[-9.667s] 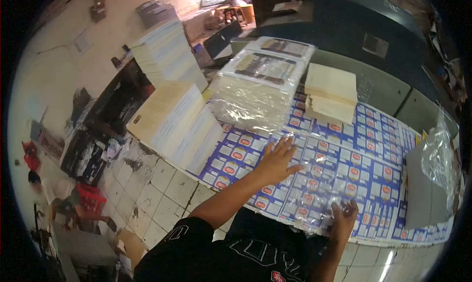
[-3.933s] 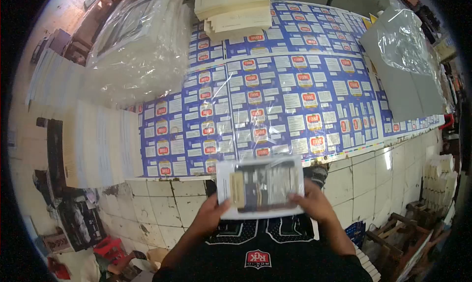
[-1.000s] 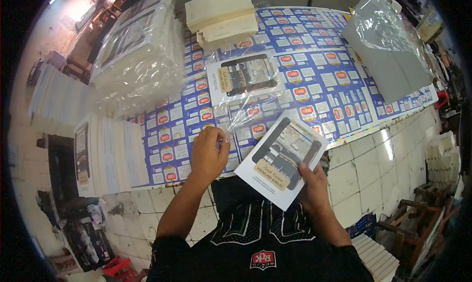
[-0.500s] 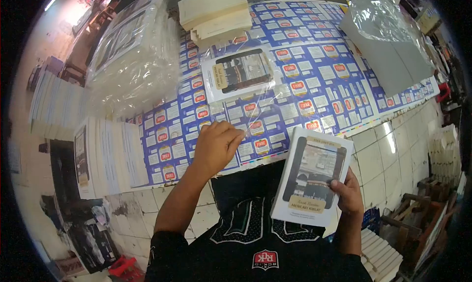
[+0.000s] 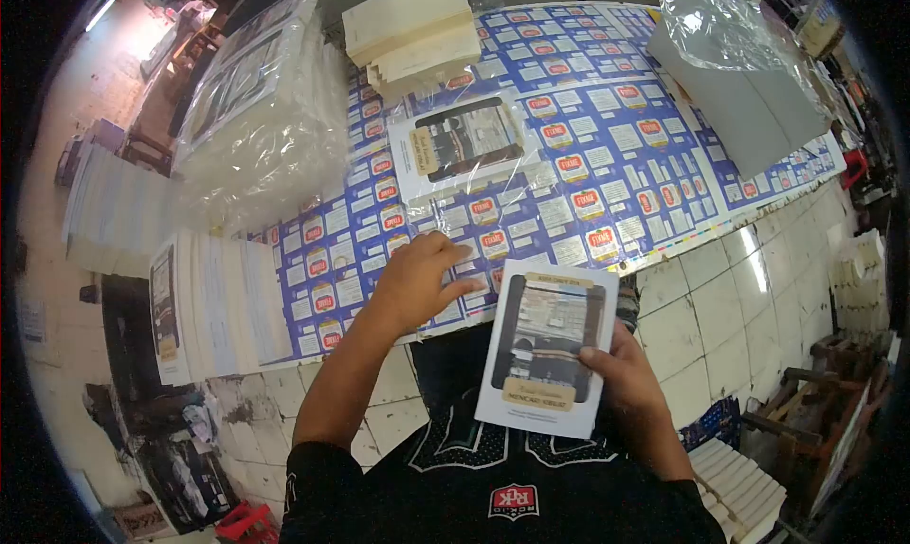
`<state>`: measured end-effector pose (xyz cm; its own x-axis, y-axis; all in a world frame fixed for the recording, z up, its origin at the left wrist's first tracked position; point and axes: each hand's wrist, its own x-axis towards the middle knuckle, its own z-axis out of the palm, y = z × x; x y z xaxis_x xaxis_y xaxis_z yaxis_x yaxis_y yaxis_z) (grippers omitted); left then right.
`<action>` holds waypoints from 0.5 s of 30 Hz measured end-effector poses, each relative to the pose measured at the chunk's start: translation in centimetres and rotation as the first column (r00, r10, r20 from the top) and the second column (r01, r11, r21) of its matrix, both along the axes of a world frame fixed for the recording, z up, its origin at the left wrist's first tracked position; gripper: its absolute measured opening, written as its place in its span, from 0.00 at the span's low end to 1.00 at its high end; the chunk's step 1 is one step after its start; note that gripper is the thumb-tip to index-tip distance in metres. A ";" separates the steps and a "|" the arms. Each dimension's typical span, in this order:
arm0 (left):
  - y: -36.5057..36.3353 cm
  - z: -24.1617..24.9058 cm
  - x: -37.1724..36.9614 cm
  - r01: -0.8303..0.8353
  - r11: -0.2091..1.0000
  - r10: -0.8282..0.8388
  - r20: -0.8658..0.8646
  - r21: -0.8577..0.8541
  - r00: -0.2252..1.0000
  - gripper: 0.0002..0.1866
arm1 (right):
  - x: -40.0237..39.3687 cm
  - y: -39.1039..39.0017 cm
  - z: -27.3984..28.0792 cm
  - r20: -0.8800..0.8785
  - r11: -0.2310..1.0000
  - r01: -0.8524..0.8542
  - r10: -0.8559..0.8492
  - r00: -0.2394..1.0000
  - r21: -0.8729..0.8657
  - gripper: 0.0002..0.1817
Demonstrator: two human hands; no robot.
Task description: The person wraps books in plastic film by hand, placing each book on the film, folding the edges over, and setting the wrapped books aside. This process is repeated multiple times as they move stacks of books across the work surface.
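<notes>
My right hand (image 5: 621, 373) grips a white book (image 5: 548, 345) by its right edge, thumb on the dark photo of the cover. The book is held upright in front of my chest, close to the table's front edge. Over that edge hovers my left hand (image 5: 424, 281), thumb and fingers apart, with nothing visible between them. Beyond it lies a second copy of the book (image 5: 460, 146) flat on the table, with clear plastic film (image 5: 493, 198) around it and spreading toward me.
Printed blue label sheets (image 5: 607, 174) cover the table. Plastic-wrapped books (image 5: 251, 117) are piled at the back left, above a row of standing books (image 5: 218, 302). Cream paper stacks (image 5: 408, 23) stand at the back; a grey box (image 5: 735, 99) with film on top is at right.
The book in my right hand has moved left, toward my left hand. My left thumb has parted from the fingers, which were pinched together before.
</notes>
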<state>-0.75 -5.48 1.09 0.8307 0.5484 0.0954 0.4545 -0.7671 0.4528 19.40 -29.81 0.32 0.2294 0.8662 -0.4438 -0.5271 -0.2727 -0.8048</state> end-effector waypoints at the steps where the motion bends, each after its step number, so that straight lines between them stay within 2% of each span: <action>1: -0.1 0.0 0.1 0.016 0.999 -0.015 -0.012 0.045 1.000 0.12 | 0.4 -0.5 -0.1 0.005 1.000 0.029 -0.029 1.000 -0.005 0.33; 5: -0.1 -1.5 0.1 -0.018 0.998 0.018 -0.010 0.060 1.000 0.10 | 2.0 -0.9 0.4 -0.042 0.992 0.030 -0.025 0.999 0.126 0.36; 7: 0.2 -1.1 0.3 -0.045 0.998 0.047 0.043 -0.046 0.998 0.10 | 1.0 -0.3 0.4 -0.040 0.991 0.026 -0.021 0.999 0.128 0.37; 8: 0.4 -1.0 0.5 -0.041 0.998 0.043 0.044 -0.044 0.998 0.10 | 0.5 0.0 -0.1 0.014 0.995 -0.014 0.013 1.000 0.095 0.36; 10: 0.8 -0.8 0.5 -0.164 0.919 0.188 0.032 -0.357 0.982 0.11 | -0.9 1.2 -0.1 -0.002 0.991 -0.076 0.077 0.997 0.106 0.31; 13: 1.4 -0.4 0.3 -0.173 0.899 0.241 0.126 -0.402 0.962 0.11 | -2.0 2.3 -1.8 -0.028 0.991 -0.097 0.100 0.995 0.097 0.29; 15: 1.4 0.1 0.3 -0.214 0.902 0.277 0.124 -0.376 0.953 0.12 | -2.4 2.2 -2.3 -0.052 0.999 0.009 -0.007 0.999 0.041 0.29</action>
